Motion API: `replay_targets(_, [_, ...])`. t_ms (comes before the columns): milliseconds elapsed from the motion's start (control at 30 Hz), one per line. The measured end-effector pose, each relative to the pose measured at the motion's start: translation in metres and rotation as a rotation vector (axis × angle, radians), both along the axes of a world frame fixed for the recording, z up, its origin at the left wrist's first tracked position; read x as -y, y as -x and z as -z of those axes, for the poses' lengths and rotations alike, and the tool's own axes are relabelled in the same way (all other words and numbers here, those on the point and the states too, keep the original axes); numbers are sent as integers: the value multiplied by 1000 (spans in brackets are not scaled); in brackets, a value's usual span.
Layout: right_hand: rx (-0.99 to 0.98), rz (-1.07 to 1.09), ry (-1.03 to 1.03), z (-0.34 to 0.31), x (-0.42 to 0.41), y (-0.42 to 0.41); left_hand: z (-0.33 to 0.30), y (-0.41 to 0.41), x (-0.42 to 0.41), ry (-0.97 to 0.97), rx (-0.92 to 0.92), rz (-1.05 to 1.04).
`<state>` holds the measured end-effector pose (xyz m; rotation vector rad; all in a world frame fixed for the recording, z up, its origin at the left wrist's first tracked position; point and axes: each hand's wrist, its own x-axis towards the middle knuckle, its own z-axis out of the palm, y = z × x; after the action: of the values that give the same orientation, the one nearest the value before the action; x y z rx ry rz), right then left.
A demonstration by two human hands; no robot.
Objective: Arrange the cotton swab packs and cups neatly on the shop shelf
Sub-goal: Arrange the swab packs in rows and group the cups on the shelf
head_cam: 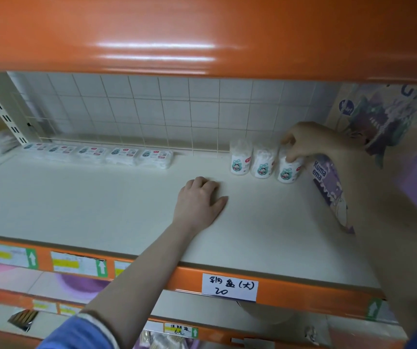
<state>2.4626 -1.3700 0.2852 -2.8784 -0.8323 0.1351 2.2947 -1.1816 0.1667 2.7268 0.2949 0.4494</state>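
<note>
Cups (263,163) were three in a row at the back right of the cream shelf (101,197), side by side and upright. Right hand (310,144) was on the rightmost cup (288,170), thumb and fingers curled around its top, right next to a purple printed box (328,182). Left hand (200,200) just rested on the bare shelf, fingers loosely bent, holding nothing. Cotton swab packs (96,154), five of them, lay in a line along the back left against the wire grid (152,114).
</note>
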Motion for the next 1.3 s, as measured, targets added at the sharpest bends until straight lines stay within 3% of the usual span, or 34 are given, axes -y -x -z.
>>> replay_targets(500, [-40, -32, -113, 9, 3, 0, 0, 0, 1, 7, 4, -12])
replay_targets(800, [205, 68, -230, 14, 3, 31, -5, 7, 1, -11, -10, -12])
replay_targets(933, [439, 62, -315, 33, -6, 63, -11, 18, -7, -104, -9, -97])
replay_targets(1133, [415, 0, -409, 61, -36, 119, -14, 53, -31, -176, 45, -243])
replay_targets(1300, [372, -41, -340, 79, -67, 149, -12, 89, -60, -206, 76, -334])
